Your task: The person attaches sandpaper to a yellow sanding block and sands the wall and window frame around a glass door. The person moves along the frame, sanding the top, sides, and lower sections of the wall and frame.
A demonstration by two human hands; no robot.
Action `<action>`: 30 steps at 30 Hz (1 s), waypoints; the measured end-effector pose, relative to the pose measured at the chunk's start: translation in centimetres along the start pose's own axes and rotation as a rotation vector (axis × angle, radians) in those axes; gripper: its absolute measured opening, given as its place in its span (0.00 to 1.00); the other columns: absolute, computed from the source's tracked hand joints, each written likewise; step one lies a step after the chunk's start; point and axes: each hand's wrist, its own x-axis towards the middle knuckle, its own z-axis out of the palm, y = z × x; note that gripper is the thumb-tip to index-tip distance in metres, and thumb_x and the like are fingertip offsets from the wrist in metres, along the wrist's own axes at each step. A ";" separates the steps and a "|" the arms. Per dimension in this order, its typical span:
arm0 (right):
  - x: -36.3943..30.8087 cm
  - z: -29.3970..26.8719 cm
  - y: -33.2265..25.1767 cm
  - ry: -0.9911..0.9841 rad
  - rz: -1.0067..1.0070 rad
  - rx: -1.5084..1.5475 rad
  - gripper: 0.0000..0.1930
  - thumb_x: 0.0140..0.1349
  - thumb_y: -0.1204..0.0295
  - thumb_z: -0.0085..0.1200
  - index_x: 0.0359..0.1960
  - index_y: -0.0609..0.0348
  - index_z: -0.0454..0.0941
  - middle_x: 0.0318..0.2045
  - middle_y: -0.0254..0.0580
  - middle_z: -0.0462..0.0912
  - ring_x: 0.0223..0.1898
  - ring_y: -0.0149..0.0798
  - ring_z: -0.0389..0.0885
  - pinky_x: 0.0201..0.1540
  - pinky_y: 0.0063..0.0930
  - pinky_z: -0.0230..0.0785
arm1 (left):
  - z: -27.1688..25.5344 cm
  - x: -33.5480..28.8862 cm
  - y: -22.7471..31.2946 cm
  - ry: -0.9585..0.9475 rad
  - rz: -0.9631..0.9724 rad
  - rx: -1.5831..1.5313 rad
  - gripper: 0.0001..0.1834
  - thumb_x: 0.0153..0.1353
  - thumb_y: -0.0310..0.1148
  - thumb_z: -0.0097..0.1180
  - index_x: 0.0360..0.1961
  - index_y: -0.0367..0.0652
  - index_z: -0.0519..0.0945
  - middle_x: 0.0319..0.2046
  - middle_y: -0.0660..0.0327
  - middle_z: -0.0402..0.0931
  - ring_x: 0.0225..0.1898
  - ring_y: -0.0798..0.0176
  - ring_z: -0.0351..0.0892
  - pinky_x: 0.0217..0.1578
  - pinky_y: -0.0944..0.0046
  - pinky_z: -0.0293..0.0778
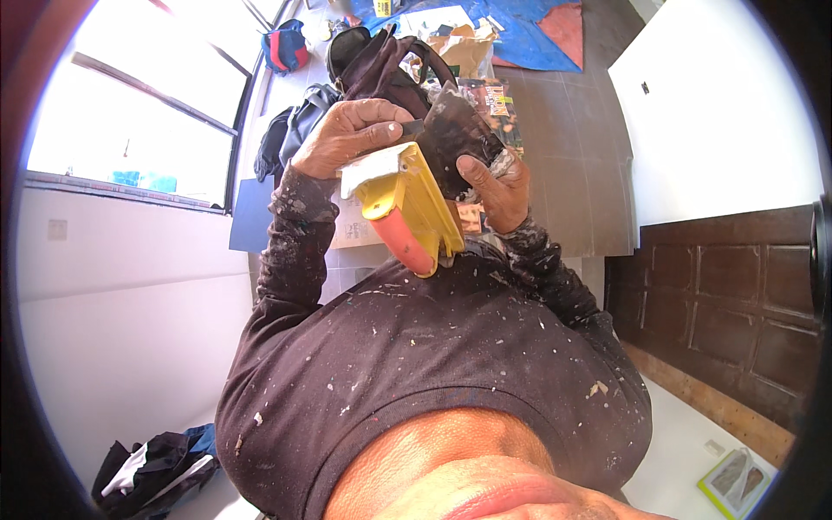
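Note:
A yellow hand sander [445, 212] with a pinkish-red handle [404, 243] is tilted on edge in front of my chest, its upper end smeared white. At that end my left hand [351, 137] is closed, thumb and fingers pressed together by a small dark strip. A dark, dust-marked sheet [459, 130] like sandpaper stands up to the right of the sander. My right hand [498, 189] grips this sheet by its right edge, thumb lying across its face. The fingers behind the sheet are partly hidden. White flecks cover both sleeves.
Beyond my hands lie a dark backpack [381, 69], a paper bag [464, 50] and a blue tarp [529, 33]. Brown board [576, 165] covers floor to the right. A window [139, 113] is on the left, a dark panelled door [719, 286] on the right, clothes [156, 468] lower left.

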 end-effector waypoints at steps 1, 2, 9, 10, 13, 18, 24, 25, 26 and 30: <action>0.0 0.7 -0.1 0.056 0.003 0.043 0.19 0.64 0.67 0.59 0.51 0.68 0.76 0.41 0.38 0.84 0.42 0.28 0.78 0.48 0.25 0.71 | 0.2 0.1 0.1 0.020 0.025 0.024 0.14 0.61 0.33 0.62 0.43 0.34 0.82 0.32 0.60 0.83 0.31 0.73 0.80 0.33 0.72 0.77; 0.1 1.2 -0.4 0.062 -0.003 0.058 0.19 0.64 0.67 0.59 0.51 0.68 0.76 0.41 0.38 0.83 0.42 0.28 0.78 0.47 0.25 0.71 | 0.4 0.0 0.3 0.045 0.036 0.067 0.14 0.61 0.34 0.63 0.42 0.34 0.82 0.31 0.60 0.82 0.30 0.73 0.80 0.32 0.73 0.76; -0.4 2.4 -0.4 0.139 -0.017 0.052 0.20 0.67 0.67 0.54 0.54 0.69 0.73 0.47 0.40 0.79 0.47 0.31 0.76 0.52 0.25 0.68 | 0.6 -0.2 2.1 0.128 -0.024 0.378 0.17 0.60 0.39 0.64 0.38 0.32 0.84 0.33 0.61 0.81 0.33 0.72 0.79 0.35 0.70 0.76; -0.4 2.7 -0.7 0.154 -0.016 0.072 0.20 0.68 0.66 0.54 0.55 0.69 0.72 0.48 0.41 0.79 0.47 0.31 0.76 0.53 0.26 0.68 | 0.7 -0.2 2.3 0.130 -0.015 0.420 0.17 0.60 0.40 0.64 0.38 0.32 0.84 0.33 0.60 0.82 0.33 0.72 0.79 0.35 0.70 0.76; 0.1 3.8 -1.7 0.266 -0.139 0.040 0.15 0.66 0.71 0.54 0.50 0.68 0.75 0.45 0.40 0.81 0.45 0.31 0.77 0.49 0.26 0.70 | 0.7 -0.2 2.5 0.125 0.026 0.523 0.16 0.58 0.39 0.64 0.37 0.34 0.84 0.33 0.58 0.83 0.32 0.71 0.80 0.34 0.68 0.77; 0.2 3.6 -0.6 0.247 -0.166 -0.016 0.18 0.65 0.75 0.51 0.54 0.72 0.71 0.51 0.49 0.77 0.49 0.38 0.77 0.54 0.31 0.69 | 0.0 0.2 1.3 -0.015 0.327 0.756 0.10 0.61 0.34 0.59 0.34 0.36 0.83 0.29 0.57 0.81 0.30 0.62 0.81 0.34 0.64 0.77; 0.7 4.7 -3.0 0.276 -0.154 0.085 0.13 0.65 0.73 0.51 0.49 0.67 0.76 0.42 0.39 0.82 0.42 0.30 0.78 0.44 0.27 0.71 | 1.2 -0.8 3.3 0.042 -0.005 0.506 0.14 0.61 0.36 0.62 0.31 0.32 0.83 0.24 0.63 0.79 0.29 0.77 0.74 0.31 0.70 0.73; 0.9 3.8 -1.7 0.271 -0.181 0.031 0.13 0.66 0.73 0.51 0.49 0.67 0.77 0.42 0.39 0.82 0.41 0.30 0.78 0.44 0.27 0.71 | 1.4 -0.6 3.5 0.050 0.013 0.526 0.14 0.62 0.36 0.61 0.34 0.32 0.83 0.25 0.65 0.79 0.30 0.77 0.73 0.31 0.71 0.72; 1.2 3.5 -1.4 0.263 -0.201 -0.014 0.13 0.66 0.73 0.51 0.49 0.67 0.77 0.42 0.39 0.82 0.40 0.30 0.78 0.43 0.27 0.71 | 1.4 -0.7 3.4 0.039 0.057 0.449 0.14 0.62 0.35 0.61 0.37 0.32 0.82 0.27 0.66 0.78 0.31 0.77 0.73 0.32 0.71 0.72; 0.8 3.4 -2.1 0.284 -0.100 0.172 0.13 0.66 0.71 0.53 0.48 0.66 0.77 0.42 0.37 0.81 0.41 0.28 0.77 0.44 0.25 0.71 | 0.9 -1.3 2.3 0.011 -0.028 0.128 0.14 0.62 0.34 0.62 0.42 0.31 0.81 0.30 0.69 0.77 0.32 0.79 0.72 0.33 0.75 0.70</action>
